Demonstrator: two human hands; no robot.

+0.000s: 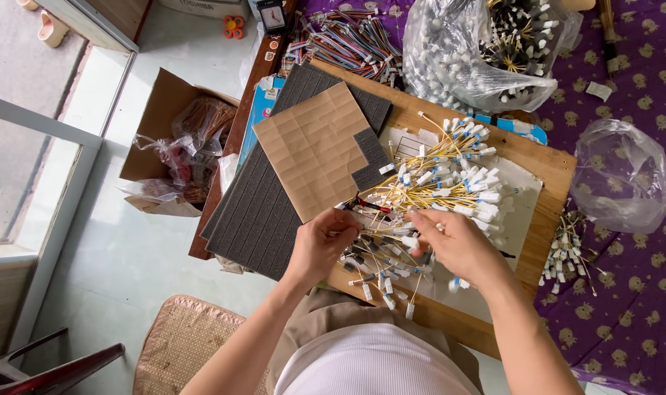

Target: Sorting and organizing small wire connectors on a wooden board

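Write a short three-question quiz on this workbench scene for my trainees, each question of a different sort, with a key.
1. True or false: the brown paper sheet lies on the dark foam sheet.
2. What do the left hand and right hand work on?
A. yellow wires with white connectors
B. scissors
C. a cup
3. Fill in: the cardboard box stands on the ____.

Key: 1 true; 2 A; 3 floor.

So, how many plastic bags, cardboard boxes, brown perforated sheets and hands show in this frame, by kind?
Plastic bags on the purple cloth: 2, the full bag and the empty bag
Cardboard box: 1
Brown perforated sheet: 1
Hands: 2, left hand and right hand
Total: 6
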